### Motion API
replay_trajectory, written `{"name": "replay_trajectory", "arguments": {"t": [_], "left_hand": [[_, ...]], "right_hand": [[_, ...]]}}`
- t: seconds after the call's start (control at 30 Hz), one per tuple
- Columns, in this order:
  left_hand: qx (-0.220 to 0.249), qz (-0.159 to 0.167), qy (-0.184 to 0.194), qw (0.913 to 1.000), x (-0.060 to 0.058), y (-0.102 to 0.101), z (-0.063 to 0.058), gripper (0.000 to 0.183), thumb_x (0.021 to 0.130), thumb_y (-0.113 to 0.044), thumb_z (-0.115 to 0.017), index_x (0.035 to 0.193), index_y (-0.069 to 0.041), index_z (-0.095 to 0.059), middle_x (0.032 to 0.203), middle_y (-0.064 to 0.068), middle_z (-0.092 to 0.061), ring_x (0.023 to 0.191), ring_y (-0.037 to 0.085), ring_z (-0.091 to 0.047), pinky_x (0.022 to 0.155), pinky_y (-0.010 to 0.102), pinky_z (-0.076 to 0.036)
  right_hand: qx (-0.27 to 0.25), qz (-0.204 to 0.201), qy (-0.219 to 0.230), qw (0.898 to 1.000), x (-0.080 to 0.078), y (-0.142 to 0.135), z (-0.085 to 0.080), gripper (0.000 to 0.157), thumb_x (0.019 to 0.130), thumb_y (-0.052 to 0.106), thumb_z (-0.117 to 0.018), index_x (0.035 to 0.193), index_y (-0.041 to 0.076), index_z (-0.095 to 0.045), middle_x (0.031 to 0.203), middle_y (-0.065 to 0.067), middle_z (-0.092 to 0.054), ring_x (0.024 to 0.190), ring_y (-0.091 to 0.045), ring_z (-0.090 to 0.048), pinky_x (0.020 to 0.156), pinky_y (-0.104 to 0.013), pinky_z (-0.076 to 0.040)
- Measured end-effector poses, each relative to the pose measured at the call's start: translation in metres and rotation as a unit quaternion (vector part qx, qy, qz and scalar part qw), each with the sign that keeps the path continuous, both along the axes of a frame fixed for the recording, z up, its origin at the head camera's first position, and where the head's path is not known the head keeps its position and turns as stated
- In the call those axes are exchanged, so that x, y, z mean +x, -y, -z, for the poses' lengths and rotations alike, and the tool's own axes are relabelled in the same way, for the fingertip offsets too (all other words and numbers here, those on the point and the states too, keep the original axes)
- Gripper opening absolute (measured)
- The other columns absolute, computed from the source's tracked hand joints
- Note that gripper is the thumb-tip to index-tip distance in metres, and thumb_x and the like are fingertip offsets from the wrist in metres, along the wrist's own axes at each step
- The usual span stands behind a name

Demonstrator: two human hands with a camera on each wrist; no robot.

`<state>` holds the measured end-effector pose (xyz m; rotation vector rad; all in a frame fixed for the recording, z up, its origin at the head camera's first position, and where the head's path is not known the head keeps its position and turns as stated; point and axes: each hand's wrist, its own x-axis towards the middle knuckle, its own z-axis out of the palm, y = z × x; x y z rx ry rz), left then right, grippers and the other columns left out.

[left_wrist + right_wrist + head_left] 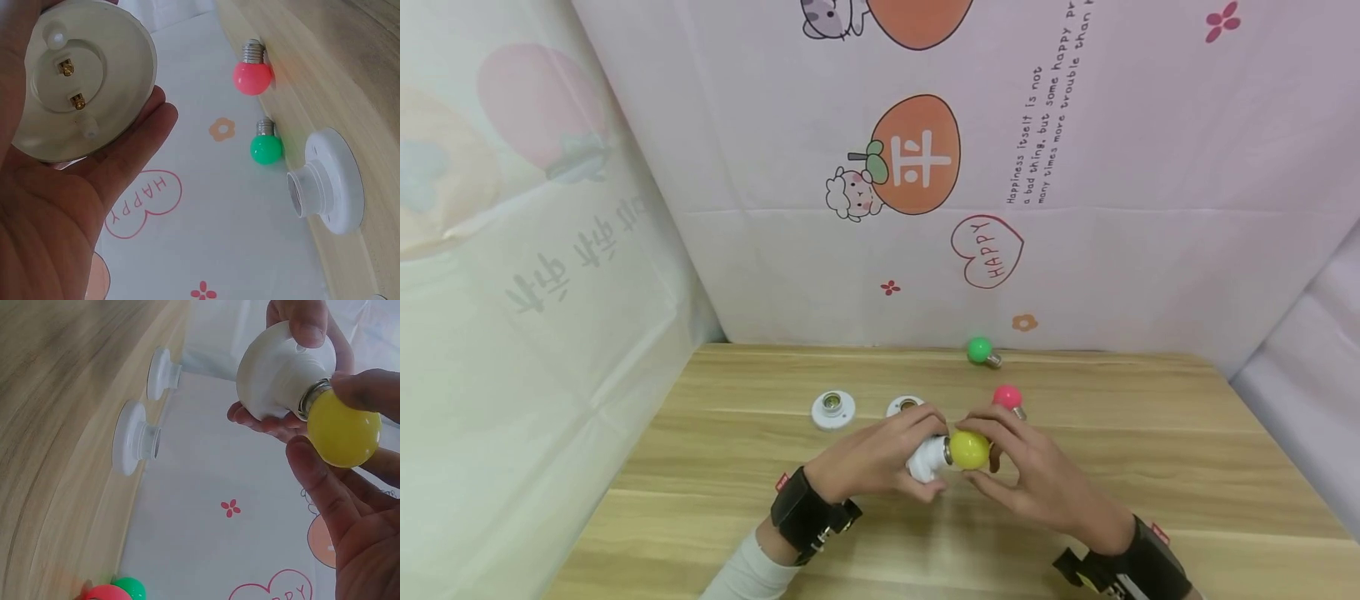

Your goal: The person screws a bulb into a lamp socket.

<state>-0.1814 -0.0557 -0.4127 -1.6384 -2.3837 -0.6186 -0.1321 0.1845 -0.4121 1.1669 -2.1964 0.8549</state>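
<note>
My left hand grips a white round lamp holder by its base, with the socket turned toward the right hand. In the left wrist view the underside of that lamp holder shows two brass screws. A yellow light bulb sits at the socket's mouth, a band of its metal base showing between glass and socket. The fingers and thumb of my right hand pinch the yellow glass. Both hands are raised over the wooden table, near its middle.
Two more white lamp holders stand on the wooden table, one partly behind the left hand. A pink bulb lies beyond the right hand, and a green bulb near the back edge. A printed cloth hangs behind.
</note>
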Motion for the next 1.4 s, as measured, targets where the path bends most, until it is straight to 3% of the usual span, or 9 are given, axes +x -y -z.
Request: {"name": "replay_trajectory", "arguments": {"t": [0.13, 0.53, 0.73, 0.83, 0.93, 1.07, 1.2, 1.4], "left_hand": [[-0.001, 0.002, -0.007, 1.0000, 0.0003, -0.0001, 0.0003, 0.050, 0.079, -0.045, -0.068, 0.115, -0.014, -0.051, 0.108, -0.009, -0.047, 0.092, 0.000, -0.043, 0.074, 0.007, -0.041], [-0.006, 0.000, -0.030, 0.9995, 0.0025, -0.0003, -0.0012, 0.048, 0.079, -0.044, -0.067, 0.113, -0.014, -0.052, 0.108, -0.009, -0.047, 0.094, 0.002, -0.042, 0.077, 0.008, -0.040], [-0.007, -0.002, -0.035, 0.9994, 0.0025, -0.0003, -0.0008, 0.048, 0.079, -0.044, -0.066, 0.113, -0.014, -0.052, 0.109, -0.008, -0.047, 0.094, 0.002, -0.043, 0.078, 0.009, -0.041], [-0.010, -0.006, -0.032, 0.9994, 0.0024, 0.0001, -0.0004, 0.049, 0.079, -0.045, -0.066, 0.114, -0.014, -0.052, 0.110, -0.008, -0.047, 0.095, 0.002, -0.043, 0.078, 0.009, -0.041], [-0.013, -0.009, -0.022, 0.9996, 0.0023, 0.0005, -0.0004, 0.050, 0.079, -0.045, -0.066, 0.115, -0.014, -0.051, 0.110, -0.008, -0.047, 0.094, 0.001, -0.042, 0.077, 0.008, -0.041], [-0.007, -0.006, -0.003, 1.0000, 0.0017, 0.0009, -0.0006, 0.050, 0.079, -0.045, -0.067, 0.116, -0.015, -0.051, 0.110, -0.010, -0.047, 0.094, 0.001, -0.042, 0.075, 0.008, -0.041], [0.003, 0.000, 0.012, 0.9999, 0.0005, 0.0011, -0.0006, 0.050, 0.079, -0.044, -0.068, 0.117, -0.016, -0.051, 0.109, -0.010, -0.047, 0.093, 0.000, -0.043, 0.075, 0.007, -0.041], [0.005, 0.005, 0.016, 0.9999, -0.0009, 0.0012, -0.0006, 0.050, 0.079, -0.044, -0.068, 0.116, -0.016, -0.051, 0.108, -0.010, -0.047, 0.092, 0.000, -0.043, 0.073, 0.007, -0.042]], "right_hand": [[-0.002, 0.016, -0.001, 1.000, 0.0004, -0.0003, 0.0007, 0.050, 0.077, 0.026, -0.079, 0.120, 0.008, -0.061, 0.114, 0.003, -0.057, 0.074, 0.000, -0.050, 0.056, -0.006, -0.042], [0.014, 0.069, -0.053, 0.996, 0.0002, 0.0009, 0.0000, 0.048, 0.067, 0.034, -0.085, 0.107, 0.014, -0.067, 0.090, 0.015, -0.059, 0.058, 0.004, -0.045, 0.049, -0.004, -0.033], [0.023, 0.077, -0.051, 0.996, 0.0002, 0.0009, 0.0007, 0.052, 0.066, 0.035, -0.084, 0.110, 0.013, -0.066, 0.093, 0.015, -0.059, 0.060, 0.003, -0.048, 0.049, -0.005, -0.035], [0.022, 0.070, -0.031, 0.997, 0.0007, 0.0015, 0.0009, 0.061, 0.070, 0.034, -0.083, 0.121, 0.010, -0.060, 0.107, 0.010, -0.060, 0.066, 0.002, -0.050, 0.052, -0.005, -0.039], [0.016, 0.041, -0.028, 0.999, 0.0006, 0.0029, 0.0007, 0.059, 0.075, 0.032, -0.080, 0.125, 0.009, -0.058, 0.120, 0.000, -0.057, 0.076, -0.002, -0.054, 0.061, -0.007, -0.046], [0.008, -0.009, -0.051, 0.999, -0.0008, 0.0040, -0.0005, 0.054, 0.073, 0.026, -0.081, 0.120, 0.008, -0.061, 0.120, -0.008, -0.056, 0.093, -0.012, -0.058, 0.078, -0.018, -0.052], [0.011, -0.028, -0.064, 0.997, -0.0015, 0.0033, -0.0018, 0.059, 0.069, 0.017, -0.083, 0.123, 0.005, -0.060, 0.121, -0.010, -0.057, 0.104, -0.017, -0.058, 0.089, -0.023, -0.050], [0.018, -0.023, -0.068, 0.997, -0.0018, 0.0021, -0.0030, 0.062, 0.068, 0.013, -0.084, 0.125, 0.004, -0.060, 0.120, -0.007, -0.061, 0.103, -0.016, -0.060, 0.087, -0.024, -0.052]]}}
